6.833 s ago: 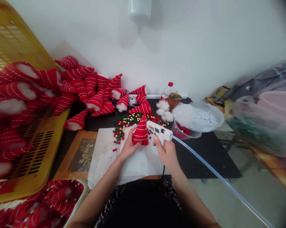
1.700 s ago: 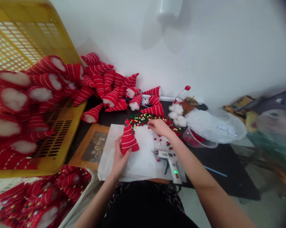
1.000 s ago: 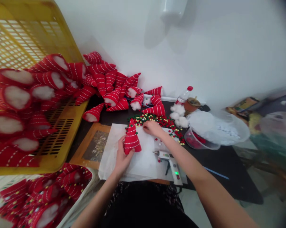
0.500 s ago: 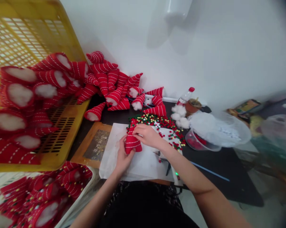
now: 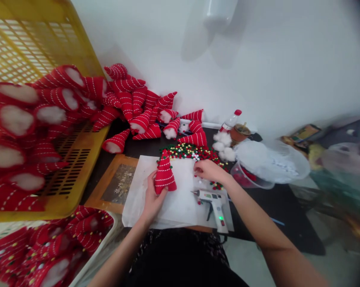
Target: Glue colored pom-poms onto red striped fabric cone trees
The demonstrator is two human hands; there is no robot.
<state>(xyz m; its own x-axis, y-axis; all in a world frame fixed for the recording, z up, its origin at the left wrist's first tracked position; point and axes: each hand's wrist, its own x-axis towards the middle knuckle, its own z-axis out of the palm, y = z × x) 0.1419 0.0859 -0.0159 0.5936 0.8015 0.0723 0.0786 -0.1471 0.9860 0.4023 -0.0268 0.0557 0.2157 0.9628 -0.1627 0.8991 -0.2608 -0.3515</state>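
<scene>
Holding a red cone [image 5: 165, 175] in the left hand [image 5: 153, 198], fingers wrapped round its lower part, point upward, over the white paper [image 5: 177, 209] in the middle of the frame. Reaching with the right hand [image 5: 211, 170], well apart from the left, to the near edge of the scattered pom-poms [image 5: 182, 150], just right of centre. Bunched close at the right fingertips, but impossible to tell whether around a pom-pom. Judging from that pose, probably busy with the small loose pieces rather than with the glue gun [image 5: 211, 195], lying unheld on the paper below the right wrist, green light lit. For any move back toward the cone, best to lift over the gun's nozzle, probably hot, and to steady the soft cloth without squashing it. Showing green dots near the cone's tip, too small to tell whether on the cloth or behind it.
</scene>
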